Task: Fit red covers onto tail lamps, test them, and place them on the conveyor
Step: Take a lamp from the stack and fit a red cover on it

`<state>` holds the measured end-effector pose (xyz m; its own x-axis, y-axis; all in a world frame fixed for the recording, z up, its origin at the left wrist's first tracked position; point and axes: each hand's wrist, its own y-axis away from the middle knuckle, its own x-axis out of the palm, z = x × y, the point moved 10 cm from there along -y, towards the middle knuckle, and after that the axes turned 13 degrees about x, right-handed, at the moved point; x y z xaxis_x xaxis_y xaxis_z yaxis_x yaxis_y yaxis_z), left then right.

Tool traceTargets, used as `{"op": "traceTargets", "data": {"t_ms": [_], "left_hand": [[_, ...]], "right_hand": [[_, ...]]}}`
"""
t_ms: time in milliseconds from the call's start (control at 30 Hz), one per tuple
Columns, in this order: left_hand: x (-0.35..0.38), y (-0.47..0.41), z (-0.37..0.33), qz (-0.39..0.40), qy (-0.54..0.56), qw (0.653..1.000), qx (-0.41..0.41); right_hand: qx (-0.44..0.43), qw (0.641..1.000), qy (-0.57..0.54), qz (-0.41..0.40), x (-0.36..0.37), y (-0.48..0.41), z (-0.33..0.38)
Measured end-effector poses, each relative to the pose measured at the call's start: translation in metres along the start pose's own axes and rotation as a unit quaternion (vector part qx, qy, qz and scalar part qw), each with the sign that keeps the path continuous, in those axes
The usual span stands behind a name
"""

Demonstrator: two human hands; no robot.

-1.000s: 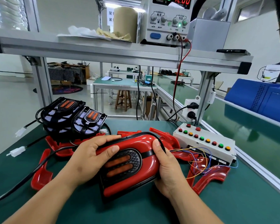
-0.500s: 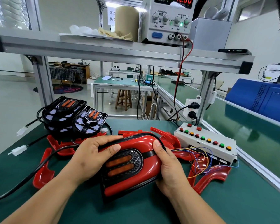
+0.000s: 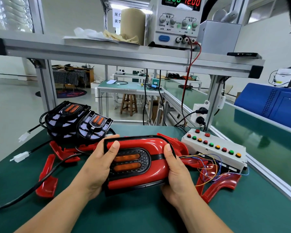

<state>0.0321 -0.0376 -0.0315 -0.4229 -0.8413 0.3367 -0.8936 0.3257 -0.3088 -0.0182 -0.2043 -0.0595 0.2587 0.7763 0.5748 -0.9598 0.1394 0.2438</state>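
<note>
A tail lamp (image 3: pixel 138 163) with a glossy red cover, black frame and two orange lenses is held just above the green bench in the middle of the view. My left hand (image 3: pixel 97 167) grips its left end, thumb pressed on the red cover. My right hand (image 3: pixel 176 175) grips its right end, thumb on the cover's edge. A black cable (image 3: pixel 40 180) runs from the lamp off to the left. Two uncovered black tail lamps (image 3: pixel 79 121) lean at the back left. Loose red covers (image 3: pixel 48 179) lie around on the bench.
A white test box (image 3: pixel 215 148) with red, green and orange buttons and coloured wires sits at the right. The green conveyor (image 3: pixel 259 143) runs along the right side. A power supply (image 3: pixel 176 22) reading 12.00 stands on the overhead shelf. White connectors (image 3: pixel 21 156) lie left.
The lamp has turned more level and risen slightly in both hands. My left thumb has slid up onto the cover's upper left part. The camera has tilted a little.
</note>
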Motion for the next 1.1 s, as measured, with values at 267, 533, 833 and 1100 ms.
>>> {"op": "traceTargets", "data": {"t_ms": [267,533,833,1100], "left_hand": [[-0.002,0.001,-0.006,0.013,-0.032,0.999,0.007],[-0.002,0.002,-0.008,0.016,-0.061,0.998,0.027],[-0.006,0.001,-0.008,0.009,-0.067,0.997,0.025],[-0.006,-0.001,-0.012,0.0,-0.048,0.998,0.037]], "right_hand": [[-0.003,0.994,0.107,0.021,-0.002,0.001,0.009],[0.009,0.992,0.125,0.034,0.001,0.005,0.004],[0.01,0.993,0.117,0.028,0.002,0.004,0.0],[0.007,0.997,0.069,0.021,0.002,0.004,0.0]]}}
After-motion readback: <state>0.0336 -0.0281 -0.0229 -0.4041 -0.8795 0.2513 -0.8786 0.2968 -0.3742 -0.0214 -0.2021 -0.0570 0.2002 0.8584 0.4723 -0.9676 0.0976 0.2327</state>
